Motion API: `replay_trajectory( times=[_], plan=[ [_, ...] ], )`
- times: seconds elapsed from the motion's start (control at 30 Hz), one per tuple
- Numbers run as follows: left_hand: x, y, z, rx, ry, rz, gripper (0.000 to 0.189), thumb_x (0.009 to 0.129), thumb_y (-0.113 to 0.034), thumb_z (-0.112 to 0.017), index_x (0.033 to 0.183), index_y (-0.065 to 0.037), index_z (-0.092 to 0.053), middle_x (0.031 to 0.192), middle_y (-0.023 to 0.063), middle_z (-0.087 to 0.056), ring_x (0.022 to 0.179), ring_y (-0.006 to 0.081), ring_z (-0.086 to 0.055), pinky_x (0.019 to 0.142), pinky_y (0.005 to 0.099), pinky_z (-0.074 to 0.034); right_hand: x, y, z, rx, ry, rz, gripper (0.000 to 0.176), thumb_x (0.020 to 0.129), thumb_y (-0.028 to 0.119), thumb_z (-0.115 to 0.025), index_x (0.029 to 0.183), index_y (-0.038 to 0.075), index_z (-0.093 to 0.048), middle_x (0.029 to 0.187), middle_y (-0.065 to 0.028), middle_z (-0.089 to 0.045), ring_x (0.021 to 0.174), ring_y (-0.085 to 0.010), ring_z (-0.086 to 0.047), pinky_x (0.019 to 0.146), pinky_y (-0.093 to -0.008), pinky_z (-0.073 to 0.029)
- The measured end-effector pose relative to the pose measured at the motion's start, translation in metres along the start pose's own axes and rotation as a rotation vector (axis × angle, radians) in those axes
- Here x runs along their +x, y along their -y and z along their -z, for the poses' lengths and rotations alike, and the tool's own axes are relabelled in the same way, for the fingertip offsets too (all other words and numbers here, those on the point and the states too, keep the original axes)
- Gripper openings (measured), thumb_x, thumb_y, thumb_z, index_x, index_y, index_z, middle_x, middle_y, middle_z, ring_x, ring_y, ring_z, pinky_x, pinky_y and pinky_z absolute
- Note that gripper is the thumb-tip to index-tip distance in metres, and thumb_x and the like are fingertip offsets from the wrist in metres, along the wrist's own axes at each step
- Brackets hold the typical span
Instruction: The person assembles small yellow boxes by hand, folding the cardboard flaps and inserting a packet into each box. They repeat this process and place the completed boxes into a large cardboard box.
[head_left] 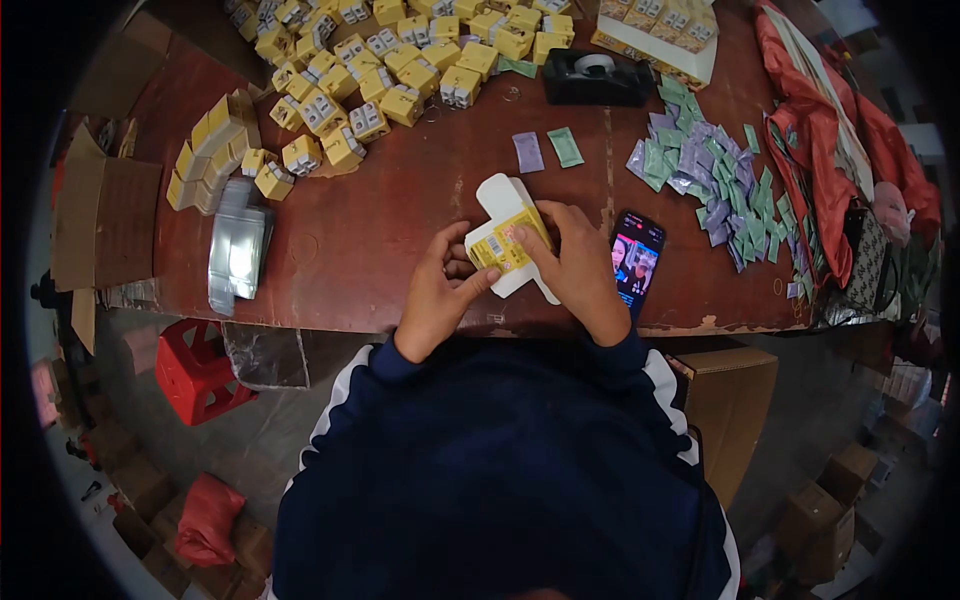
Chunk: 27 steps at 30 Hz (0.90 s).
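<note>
Between my two hands is a small yellow cardboard box (pixel 500 246) with white flaps spread out at its ends. My left hand (pixel 440 285) grips its lower left side, thumb on the printed face. From the right, my right hand (pixel 575 262) holds it, thumb pressed on the yellow panel. Just beyond lie a purple sachet (pixel 528 152) and a green sachet (pixel 565 147), side by side on the table. A phone (pixel 636 258) with a lit screen rests beside my right wrist.
Small yellow-and-white boxes (pixel 400 70) are heaped at the back left, near stacked yellow cartons (pixel 215 140) and clear plastic sleeves (pixel 238 245). A black tape dispenser (pixel 598 80) stands at the back. Green and purple sachets (pixel 700 165) are piled right. A red stool (pixel 200 370) stands below left.
</note>
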<state>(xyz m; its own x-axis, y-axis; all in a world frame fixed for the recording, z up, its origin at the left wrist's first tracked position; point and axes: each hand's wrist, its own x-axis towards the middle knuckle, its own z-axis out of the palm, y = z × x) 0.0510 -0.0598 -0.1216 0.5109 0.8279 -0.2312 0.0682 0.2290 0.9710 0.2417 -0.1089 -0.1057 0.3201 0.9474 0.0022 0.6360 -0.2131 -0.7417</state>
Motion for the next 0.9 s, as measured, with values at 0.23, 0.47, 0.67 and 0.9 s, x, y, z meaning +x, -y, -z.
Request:
replay_trajectory(
  times=[0.23, 0.47, 0.67, 0.9],
  plan=[
    [0.028, -0.014, 0.01, 0.16, 0.013, -0.014, 0.058, 0.087, -0.007, -0.075, 0.137, 0.001, -0.046, 0.105, 0.0076, -0.061, 0.089, 0.0122, -0.061, 0.076, 0.0253, -0.052, -0.006, -0.001, 0.002, 0.026, -0.084, -0.026, 0.041, 0.092, 0.035, -0.067, 0.113, 0.0, -0.06, 0.102, -0.0197, -0.063, 0.091, -0.0362, -0.064, 0.076, -0.0442, -0.051],
    [0.018, -0.015, 0.004, 0.299, -0.04, -0.185, 0.049, 0.086, -0.007, -0.075, 0.131, -0.003, -0.056, 0.112, 0.0075, -0.058, 0.088, 0.0124, -0.061, 0.074, 0.0255, -0.052, -0.011, -0.008, 0.004, 0.265, -0.084, -0.209, 0.029, 0.085, 0.023, -0.077, 0.094, 0.0, -0.061, 0.079, -0.0102, -0.065, 0.066, -0.0173, -0.063, 0.059, -0.0302, -0.049],
    [0.008, -0.035, -0.004, 0.357, -0.118, -0.241, 0.05, 0.085, -0.006, -0.075, 0.132, -0.005, -0.058, 0.123, 0.0084, -0.052, 0.091, 0.0146, -0.06, 0.072, 0.0255, -0.053, -0.01, -0.016, 0.004, 0.644, -0.103, -0.135, 0.019, 0.092, 0.017, -0.072, 0.088, 0.003, -0.06, 0.071, 0.0014, -0.059, 0.062, -0.0037, -0.052, 0.056, -0.0196, -0.042],
    [-0.013, -0.061, 0.001, 0.063, 0.172, -0.092, 0.047, 0.091, -0.013, -0.072, 0.134, -0.004, -0.055, 0.122, 0.0072, -0.059, 0.108, 0.0151, -0.058, 0.088, 0.0275, -0.05, -0.028, 0.006, 0.033, 1.161, 0.06, -0.252, 0.016, 0.095, 0.015, -0.068, 0.088, 0.003, -0.062, 0.073, 0.0026, -0.058, 0.063, -0.002, -0.051, 0.054, -0.0187, -0.041]
  ],
)
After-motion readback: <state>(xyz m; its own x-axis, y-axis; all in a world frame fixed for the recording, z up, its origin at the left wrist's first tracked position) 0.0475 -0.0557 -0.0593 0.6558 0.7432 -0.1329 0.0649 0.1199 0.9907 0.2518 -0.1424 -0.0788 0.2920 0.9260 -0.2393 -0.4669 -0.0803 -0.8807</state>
